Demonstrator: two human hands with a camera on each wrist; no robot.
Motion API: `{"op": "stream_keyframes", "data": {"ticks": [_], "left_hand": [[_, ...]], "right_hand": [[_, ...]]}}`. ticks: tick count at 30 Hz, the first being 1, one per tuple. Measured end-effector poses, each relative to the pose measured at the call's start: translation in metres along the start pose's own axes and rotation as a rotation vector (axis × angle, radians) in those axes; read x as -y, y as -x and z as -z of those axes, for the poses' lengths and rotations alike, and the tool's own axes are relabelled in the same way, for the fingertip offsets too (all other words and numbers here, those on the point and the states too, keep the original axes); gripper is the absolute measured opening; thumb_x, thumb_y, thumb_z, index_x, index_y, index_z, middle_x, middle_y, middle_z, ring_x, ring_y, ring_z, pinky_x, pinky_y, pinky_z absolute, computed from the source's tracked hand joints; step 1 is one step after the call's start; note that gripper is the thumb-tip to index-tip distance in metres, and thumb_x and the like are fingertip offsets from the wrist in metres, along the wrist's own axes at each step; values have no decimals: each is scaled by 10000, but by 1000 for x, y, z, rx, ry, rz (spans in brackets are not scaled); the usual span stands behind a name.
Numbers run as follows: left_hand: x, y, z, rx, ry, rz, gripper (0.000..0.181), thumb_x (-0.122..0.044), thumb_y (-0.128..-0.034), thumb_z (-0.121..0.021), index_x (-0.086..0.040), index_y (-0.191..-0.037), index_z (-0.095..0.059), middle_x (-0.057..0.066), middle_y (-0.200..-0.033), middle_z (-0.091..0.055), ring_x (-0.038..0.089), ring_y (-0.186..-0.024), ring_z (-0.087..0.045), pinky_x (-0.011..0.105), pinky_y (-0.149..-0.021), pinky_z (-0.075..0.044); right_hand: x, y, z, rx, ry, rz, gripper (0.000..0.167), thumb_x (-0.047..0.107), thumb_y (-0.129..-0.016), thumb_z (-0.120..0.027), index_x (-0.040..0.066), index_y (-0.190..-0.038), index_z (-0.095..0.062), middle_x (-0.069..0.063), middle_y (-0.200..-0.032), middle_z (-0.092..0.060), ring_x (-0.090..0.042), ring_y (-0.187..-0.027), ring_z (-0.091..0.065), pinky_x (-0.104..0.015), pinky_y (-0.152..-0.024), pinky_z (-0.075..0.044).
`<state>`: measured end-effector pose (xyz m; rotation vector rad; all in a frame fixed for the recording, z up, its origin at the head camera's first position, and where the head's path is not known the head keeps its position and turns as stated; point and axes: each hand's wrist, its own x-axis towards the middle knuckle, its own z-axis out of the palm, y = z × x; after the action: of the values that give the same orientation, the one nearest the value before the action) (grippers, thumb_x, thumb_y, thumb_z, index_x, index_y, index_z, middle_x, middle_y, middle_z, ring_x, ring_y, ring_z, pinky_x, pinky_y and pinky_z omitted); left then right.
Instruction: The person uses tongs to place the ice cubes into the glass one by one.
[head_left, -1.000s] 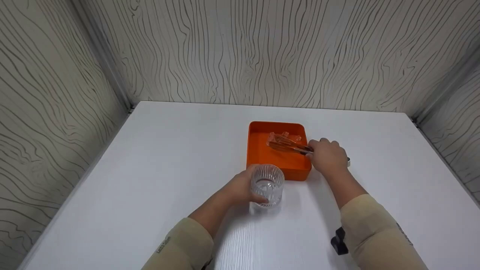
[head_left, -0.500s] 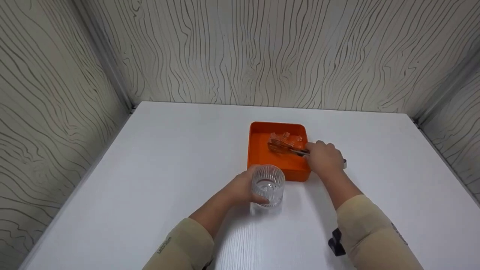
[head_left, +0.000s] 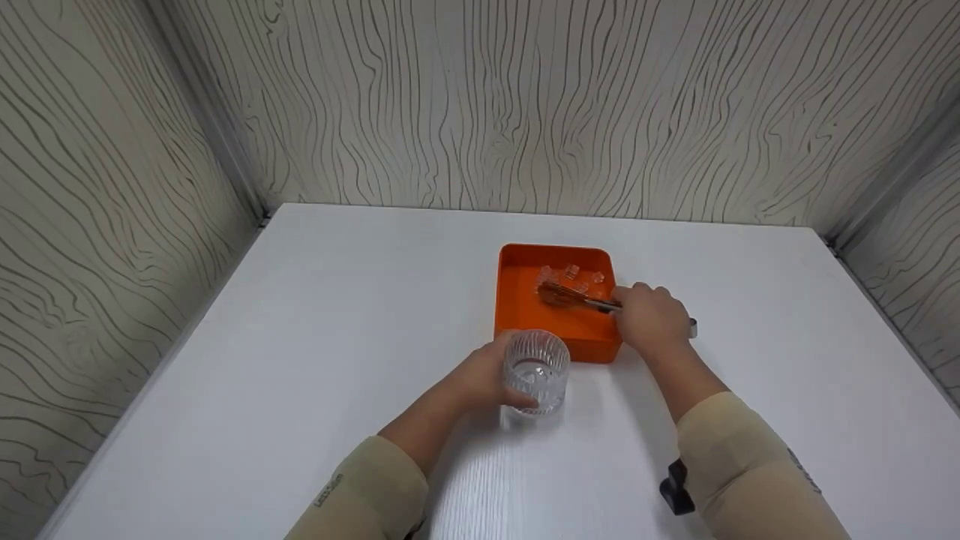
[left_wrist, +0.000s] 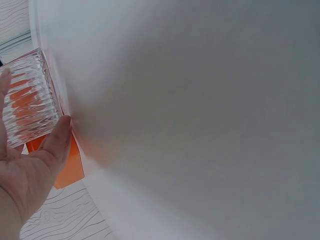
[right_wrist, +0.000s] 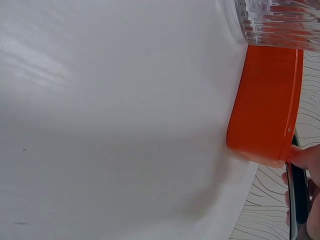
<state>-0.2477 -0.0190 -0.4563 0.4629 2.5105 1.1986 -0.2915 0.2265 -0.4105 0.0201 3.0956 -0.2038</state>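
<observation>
In the head view a clear ribbed drinking glass (head_left: 546,382) stands upright on the table at the near side of an orange tray (head_left: 517,311). My left hand (head_left: 480,375) holds it from the left, with the thumb across its front. My right hand (head_left: 652,319) grips a pair of tongs (head_left: 600,304) over the tray's right wall. The tongs' tips are down inside the tray, beside several clear ice cubes (head_left: 572,271). Whether a cube sits between the tips cannot be told. The right wrist view shows the tongs' dark handle (right_wrist: 298,192) in my fingers.
The white table (head_left: 337,315) carries the tray and glass near its middle. Patterned panels (head_left: 480,105) rise behind it and on both sides. A black clip-like piece (head_left: 677,487) is by the right sleeve.
The tongs' tips have shifted a little towards the near side of the tray, leaving more of the cubes visible. My right hand has moved slightly left. The left hand and glass stay put.
</observation>
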Motion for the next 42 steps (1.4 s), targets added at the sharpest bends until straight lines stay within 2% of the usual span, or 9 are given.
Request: {"op": "stream_keyframes", "data": {"ticks": [12, 19, 21, 28, 34, 42], "left_hand": [[-1, 1, 0, 0, 0, 15, 876, -302, -584, -857, -281, -1302, -354, -88, -1201, -514, 153, -1128, -472, 401, -974, -411], [1, 2, 1, 3, -6, -48, 880, -252, -588, -864, -232, -1307, -356, -44, -1216, -519, 159, -1125, -478, 380, -988, -396], [1, 2, 1, 3, 0, -50, 880, -254, -586, -864, -235, -1306, -357, -44, -1216, -520, 157, -1122, -478, 382, -986, -398], [0, 1, 0, 6, 10, -23, 881, -273, -579, -865, -254, -1299, -357, -58, -1201, -523, 152, -1111, -481, 383, -987, -397], [1, 0, 1, 2, 14, -29, 879, -260, -578, -866, -252, -1299, -363, -65, -1208, -519, 141, -1110, -474, 375, -984, -398], [-2, 0, 0, 1, 33, 9, 881, -264, -572, -869, -278, -1292, -361, -92, -1190, -517, 139, -1107, -472, 382, -977, -406]], "right_hand": [[-6, 3, 5, 5, 15, 17, 302, 136, -879, -561, 99, -1178, -578, -148, -908, -542, -317, -794, -456, -381, -595, -443], [-11, 8, 12, -14, 13, 44, 166, 166, -859, -613, 131, -1020, -626, -105, -821, -552, -295, -737, -486, -366, -550, -433], [-13, 9, 14, -10, 1, 41, 154, 171, -864, -607, 135, -1012, -630, -96, -816, -552, -286, -731, -483, -360, -543, -430], [-21, 12, 21, 12, -28, 44, 157, 168, -872, -587, 143, -1018, -640, -85, -836, -571, -278, -728, -496, -346, -533, -430], [-25, 17, 30, 9, -56, 76, 156, 184, -868, -602, 145, -1015, -643, -76, -844, -589, -259, -713, -509, -335, -531, -435], [-27, 27, 42, 36, -113, 89, 179, 220, -875, -605, 149, -1037, -636, -68, -868, -586, -243, -733, -512, -338, -547, -436]]}}
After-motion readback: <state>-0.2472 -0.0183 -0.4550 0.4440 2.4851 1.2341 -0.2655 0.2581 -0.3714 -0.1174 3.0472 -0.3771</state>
